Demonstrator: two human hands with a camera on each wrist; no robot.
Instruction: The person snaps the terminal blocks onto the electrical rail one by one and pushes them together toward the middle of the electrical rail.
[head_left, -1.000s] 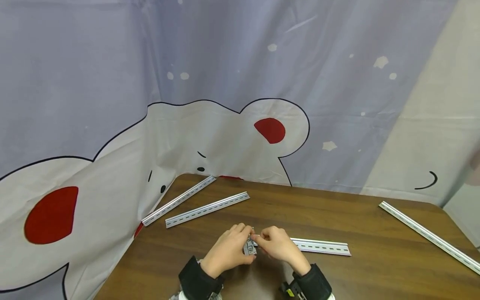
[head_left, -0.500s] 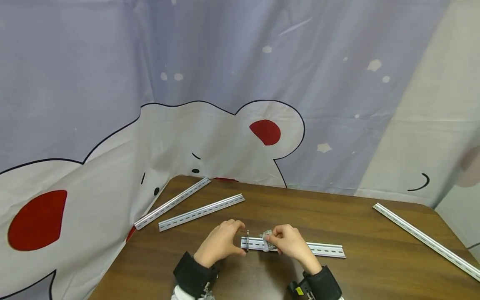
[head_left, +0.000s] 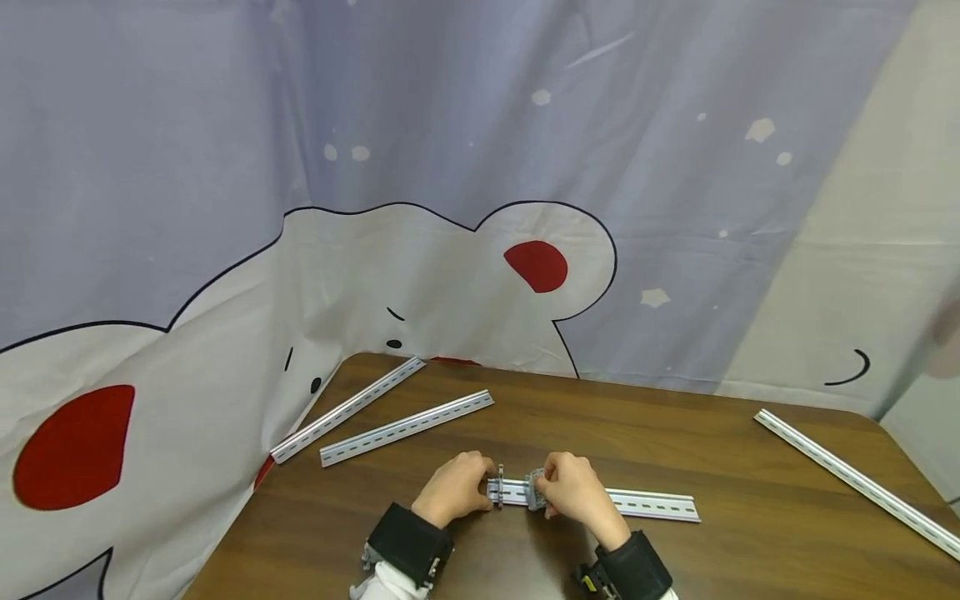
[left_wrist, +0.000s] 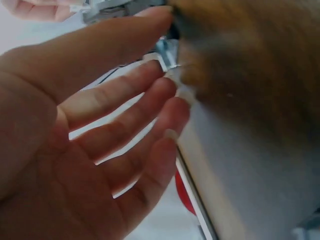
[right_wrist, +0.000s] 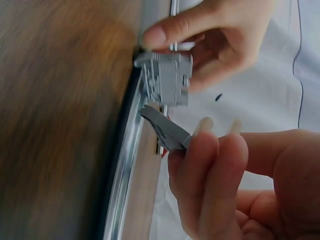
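Observation:
A slotted metal rail (head_left: pixel 645 503) lies on the brown table (head_left: pixel 675 433) close in front of me. My left hand (head_left: pixel 486 487) pinches a thin grey end block (head_left: pixel 499 487) seated on the rail's left end; the right wrist view shows that block (right_wrist: pixel 167 77) between its thumb and fingers. My right hand (head_left: pixel 543 492) pinches a second grey clip piece (head_left: pixel 534 490) a little to the right on the rail. In the right wrist view this clip (right_wrist: pixel 165 131) sits tilted against the rail's edge (right_wrist: pixel 127 180). The left wrist view shows my left hand (left_wrist: pixel 165 75) with its fingertips at the rail end.
Two more rails (head_left: pixel 347 410) (head_left: pixel 408 427) lie at the table's back left, and a long rail (head_left: pixel 855 479) runs along the right side. A cartoon-print curtain (head_left: pixel 450 208) hangs behind and drapes over the left edge. Dark cuffs cover both wrists.
A second ago both hands were together over the grey pieces at the rail's left end. They have since separated: the right hand took its clip rightward, and the left went to the end block.

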